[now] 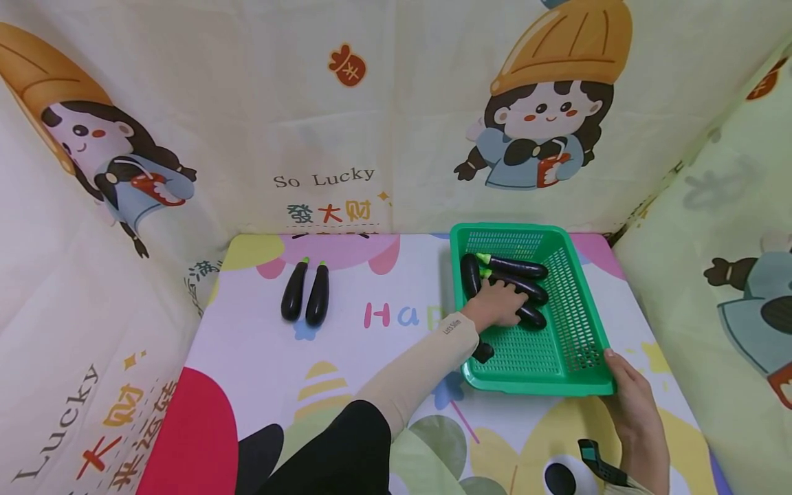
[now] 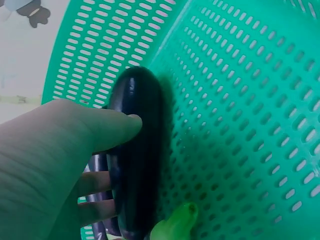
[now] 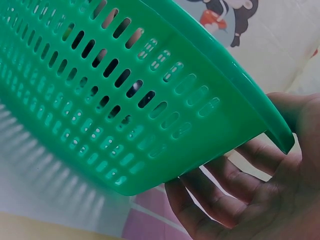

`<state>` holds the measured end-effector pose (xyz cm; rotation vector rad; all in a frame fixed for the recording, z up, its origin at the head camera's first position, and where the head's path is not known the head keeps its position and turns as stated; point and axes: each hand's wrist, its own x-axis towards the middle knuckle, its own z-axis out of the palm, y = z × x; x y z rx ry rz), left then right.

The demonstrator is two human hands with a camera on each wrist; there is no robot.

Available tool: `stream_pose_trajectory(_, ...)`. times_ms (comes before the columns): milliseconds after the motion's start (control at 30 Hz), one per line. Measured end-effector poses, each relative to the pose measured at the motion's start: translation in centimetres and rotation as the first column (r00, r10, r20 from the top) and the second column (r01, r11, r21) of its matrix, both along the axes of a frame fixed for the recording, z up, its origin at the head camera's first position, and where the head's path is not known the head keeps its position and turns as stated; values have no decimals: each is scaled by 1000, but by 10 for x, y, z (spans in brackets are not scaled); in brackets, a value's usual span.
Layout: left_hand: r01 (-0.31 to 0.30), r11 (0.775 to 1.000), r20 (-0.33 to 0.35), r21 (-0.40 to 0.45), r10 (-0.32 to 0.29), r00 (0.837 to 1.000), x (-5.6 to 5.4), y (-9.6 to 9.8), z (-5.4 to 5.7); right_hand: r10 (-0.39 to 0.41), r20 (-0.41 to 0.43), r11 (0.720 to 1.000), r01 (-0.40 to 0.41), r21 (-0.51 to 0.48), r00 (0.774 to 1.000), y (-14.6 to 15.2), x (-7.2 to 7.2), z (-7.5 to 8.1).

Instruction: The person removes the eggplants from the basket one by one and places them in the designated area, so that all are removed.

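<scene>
By the table's far right corner, the right hand holds the green basket by its near right corner, I'd say to steady it while the left hand is inside, thumb and fingers around an eggplant toward the basket's left edge. Two more eggplants lie side by side near the table's far left corner, seemingly lined up on purpose.

The eggplants look smooth and glossy, the basket plastic, the backdrop matt cloth.
</scene>
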<state>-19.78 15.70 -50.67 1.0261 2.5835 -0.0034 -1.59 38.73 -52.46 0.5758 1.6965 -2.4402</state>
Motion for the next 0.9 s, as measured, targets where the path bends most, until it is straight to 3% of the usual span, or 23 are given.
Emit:
stream_pose_trajectory(500,53,998,-45,-23,-54,997,3,6,-7,-1,27,1000,0,13,1000,1,0,0)
stream_pose_trajectory(900,83,997,-73,9,-82,994,5,8,-4,2,9,1000,-2,17,1000,1,0,-1)
